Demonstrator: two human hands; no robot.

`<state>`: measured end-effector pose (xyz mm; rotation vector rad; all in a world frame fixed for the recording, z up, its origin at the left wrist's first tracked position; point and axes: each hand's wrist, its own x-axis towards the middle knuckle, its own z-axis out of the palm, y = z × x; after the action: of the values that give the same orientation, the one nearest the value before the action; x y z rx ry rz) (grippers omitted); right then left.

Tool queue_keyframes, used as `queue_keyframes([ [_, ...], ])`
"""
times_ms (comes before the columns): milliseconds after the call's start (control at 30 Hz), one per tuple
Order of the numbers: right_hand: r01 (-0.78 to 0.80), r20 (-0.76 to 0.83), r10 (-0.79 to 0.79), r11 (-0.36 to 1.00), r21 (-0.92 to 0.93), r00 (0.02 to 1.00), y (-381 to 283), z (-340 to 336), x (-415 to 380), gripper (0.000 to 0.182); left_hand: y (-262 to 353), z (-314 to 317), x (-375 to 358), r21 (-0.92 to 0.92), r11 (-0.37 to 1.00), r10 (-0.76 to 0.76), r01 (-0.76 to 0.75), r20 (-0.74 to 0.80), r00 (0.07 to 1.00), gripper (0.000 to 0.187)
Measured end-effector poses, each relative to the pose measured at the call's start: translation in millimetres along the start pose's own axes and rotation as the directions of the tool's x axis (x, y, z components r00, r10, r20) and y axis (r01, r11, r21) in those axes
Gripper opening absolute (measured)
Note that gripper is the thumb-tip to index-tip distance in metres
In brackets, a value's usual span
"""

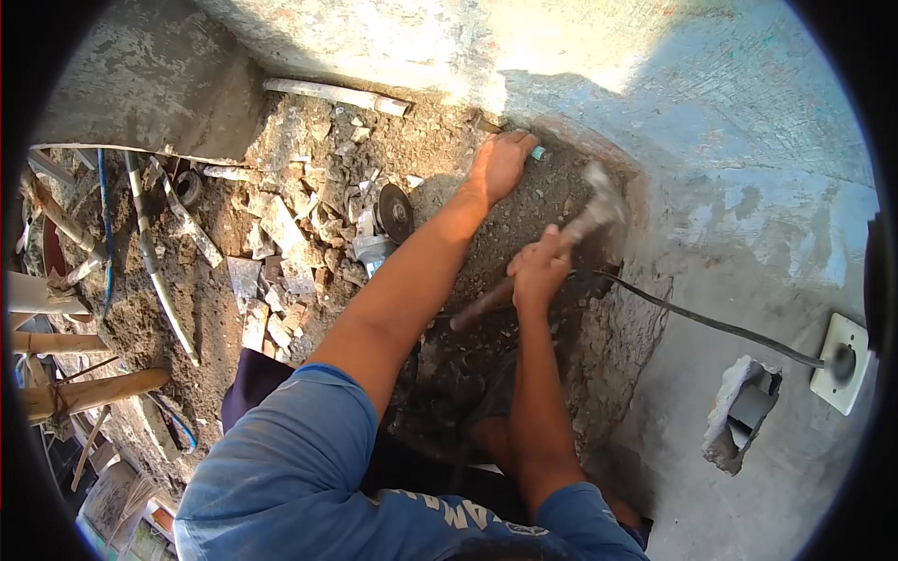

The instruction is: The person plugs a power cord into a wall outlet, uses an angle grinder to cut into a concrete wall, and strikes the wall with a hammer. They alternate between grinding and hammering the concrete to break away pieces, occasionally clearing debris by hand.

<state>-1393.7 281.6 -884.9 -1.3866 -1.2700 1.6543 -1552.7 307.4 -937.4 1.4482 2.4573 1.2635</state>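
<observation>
The right hand (538,271) is nearest to the camera, and its grip is clamped around the brown wooden handle of a hammer with a grey metal head (599,210). The handle passes through the fist, its free end coming out toward the lower left of this grip, and the blurred head stands above and to the right of it, close to the grey plastered wall (748,187). Just to the right of this grip, a thin black cable (711,324) runs along the wall to a white square socket plate (842,363), and below the cable there is a rough broken hole in the plaster (744,411). Further away, the left hand (500,164) has its grip closed on a small tool with a light blue-green end (538,152), which sticks out to the right of the fist and is pressed at the edge of the chipped wall; what kind of tool it is, I cannot tell. To the left of this grip, on the dirt floor, lies a grey angle grinder with a dark round disc (393,220), among pale broken pieces of rubble (281,252). Beyond them, a long pale pipe (337,95) lies at the foot of the far wall.
</observation>
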Motion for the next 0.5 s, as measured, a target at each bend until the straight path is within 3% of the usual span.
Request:
queue_keyframes([
  [33, -0.234, 0.106, 0.248, 0.964, -0.126, 0.963, 0.2, -1.5, -3.8, 0.026, -1.1, -1.1, -2.3, 0.018, 1.000, 0.013, -0.014, 0.070, 0.997, 0.031],
  [67, -0.233, 0.105, 0.245, 0.966, -0.116, 0.964, -3.8, -2.9, -1.5, 0.026, -3.5, -2.1, -2.4, 0.038, 0.999, 0.027, -0.032, 0.144, 0.989, 0.029],
  [133, -0.093, 0.096, 0.108, 0.984, -0.152, 0.990, -20.4, -13.7, -0.3, 0.026, -4.8, 3.1, -7.0, 0.013, 1.000, 0.026, -0.027, 0.092, 0.995, 0.030],
  [167, -0.038, -0.018, 0.037, 0.998, -0.059, 0.999, -37.4, -8.4, -2.2, 0.031, -5.4, 6.2, -6.4, -0.012, 0.999, 0.032, -0.032, 0.032, 0.999, 0.032],
  [233, 0.097, -0.128, -0.081, 0.988, 0.121, 0.989, -66.5, -13.5, 0.8, 0.038, -0.8, 0.4, -2.8, -0.015, 1.000, -0.014, 0.014, 0.038, 0.999, 0.032],
  [267, 0.096, -0.128, -0.080, 0.987, 0.126, 0.989, -74.3, -12.8, 0.8, 0.038, -1.1, -1.7, 2.0, -0.017, 0.999, -0.047, 0.048, 0.035, 0.998, 0.033],
  [333, 0.396, -0.314, -0.311, 0.881, 0.260, 0.897, -83.7, -11.7, 1.2, 0.044, -6.0, 0.7, 6.2, -0.038, 0.999, -0.020, 0.019, -0.003, 1.000, 0.034],
  [367, 0.404, -0.271, -0.325, 0.855, 0.325, 0.906, -69.8, -13.9, 2.3, 0.040, -9.2, 1.4, 5.1, -0.059, 0.998, 0.004, -0.006, -0.035, 0.999, 0.034],
  [433, 0.164, -0.187, -0.135, 0.975, 0.151, 0.973, -19.0, 2.2, -0.8, 0.035, -9.5, -1.9, 3.2, -0.068, 0.998, -0.007, 0.005, -0.030, 1.000, 0.035],
  [467, -0.145, 0.157, 0.184, 0.962, -0.232, 0.970, -14.6, 2.2, -2.3, 0.031, -8.2, -2.4, 3.7, -0.080, 0.997, -0.012, 0.010, -0.026, 1.000, 0.036],
  [500, -0.158, 0.146, 0.197, 0.958, -0.239, 0.970, -14.3, -5.9, -4.3, 0.031, -6.4, -2.9, 2.3, -0.081, 0.997, -0.004, 0.002, -0.023, 1.000, 0.036],
])
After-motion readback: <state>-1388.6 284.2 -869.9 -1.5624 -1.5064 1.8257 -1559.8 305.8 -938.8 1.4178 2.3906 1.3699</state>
